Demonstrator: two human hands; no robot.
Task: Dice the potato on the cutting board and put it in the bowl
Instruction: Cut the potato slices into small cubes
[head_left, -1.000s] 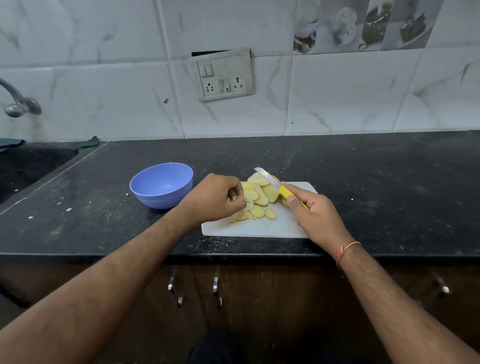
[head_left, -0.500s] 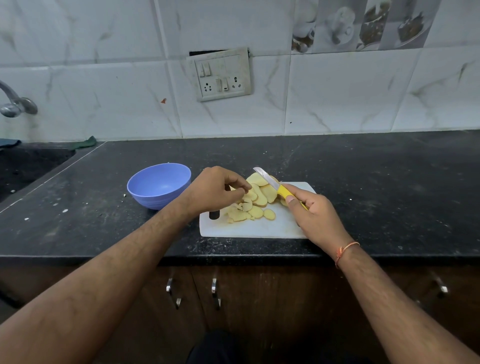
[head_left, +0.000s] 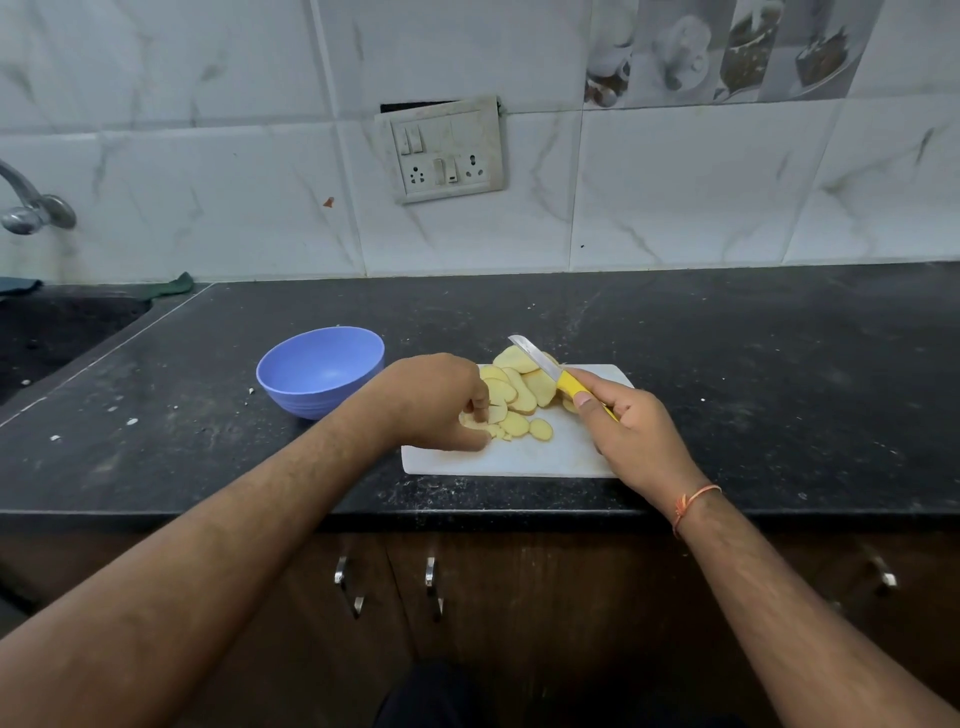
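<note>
Head view, the only one: the potato slices (head_left: 511, 397) lie fanned over the far middle of the white cutting board (head_left: 524, 457), which sits on the black counter (head_left: 727, 364) near its front edge. The left hand (head_left: 436, 402) is down at the left end of the pile, its curled fingers pinching at the nearest small slices. The right hand (head_left: 631, 434) is clenched round the yellow handle of the knife (head_left: 556, 371), whose blade rises over the slices and points away and to the left.

The relation that matters: the pile lies between the two hands, just left of the blade, and its long axis runs from near-left to far-right, roughly across the knife's line. The left hand is the nearer to it (already touching).

Counts: one board, one knife, one blue bowl (head_left: 321, 370) with nothing visible inside, standing left of the board; about ten slices, overlapping too much for an exact count. Dicing appears not yet begun.
</note>
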